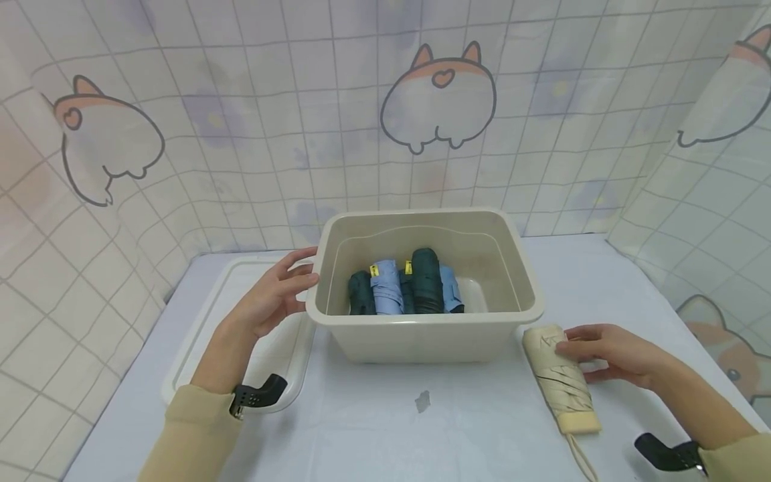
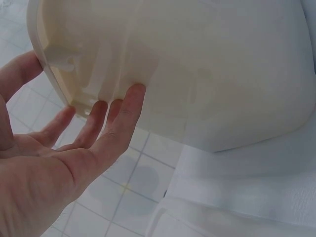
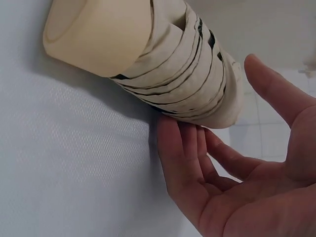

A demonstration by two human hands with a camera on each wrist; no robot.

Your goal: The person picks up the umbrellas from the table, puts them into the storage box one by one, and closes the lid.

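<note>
Umbrella (image 1: 560, 385), cream and rolled, is lying on the white cloth (image 1: 476, 422) by the near right corner of the bin (image 1: 397, 340); whether it is touching the bin, I cannot tell; the right hand (image 1: 620, 355) is standing wide at its side, thumb set well apart from the fingers, fingertips touching it low by the cloth; how firmly anything is pressing, the pictures are not showing. The left hand (image 1: 276, 294) is resting nearly straight fingers against the bin's outer left wall, just under the rim, apparently steadying it.

Getting a hold on the umbrella seems to be the step in hand; the next move is probably calling for a narrower grip round the rolled fabric, then a lift high enough for passing the bin's rim. Five rolled bundles (image 1: 426, 281), dark green and blue, are sitting side by side inside; open floor is showing to their right; the wrist loop (image 1: 569, 439) is trailing nearward and could be snagging on an edge; the lid (image 1: 280, 358) is lying on the left, partly beneath the forearm.
</note>
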